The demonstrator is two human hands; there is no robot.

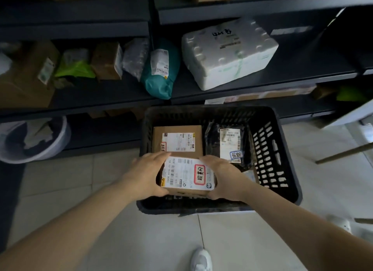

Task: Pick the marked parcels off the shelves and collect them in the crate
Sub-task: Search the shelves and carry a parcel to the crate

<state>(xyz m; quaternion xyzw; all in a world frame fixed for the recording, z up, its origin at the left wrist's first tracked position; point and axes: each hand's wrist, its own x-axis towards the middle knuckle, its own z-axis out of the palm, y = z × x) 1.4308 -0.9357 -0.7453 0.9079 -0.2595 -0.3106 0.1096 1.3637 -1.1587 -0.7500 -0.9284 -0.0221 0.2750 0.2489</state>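
Note:
A small cardboard parcel (188, 176) with a white label and a red-framed mark is held over the near part of the black crate (282, 159). My left hand (144, 175) grips its left side and my right hand (224, 178) grips its right side. Inside the crate lie another brown parcel (177, 141) with a red-marked label and a black bag parcel (230, 145) with a blue-framed mark. The crate stands on the tiled floor in front of the dark shelves.
On the shelf (282, 76) behind the crate sit a white foam box (228, 50), a teal bag parcel (161, 68), brown boxes (107, 60) and a green bag (74, 68). A round bin (36, 139) stands at the left. My white shoe (201, 259) is on the floor.

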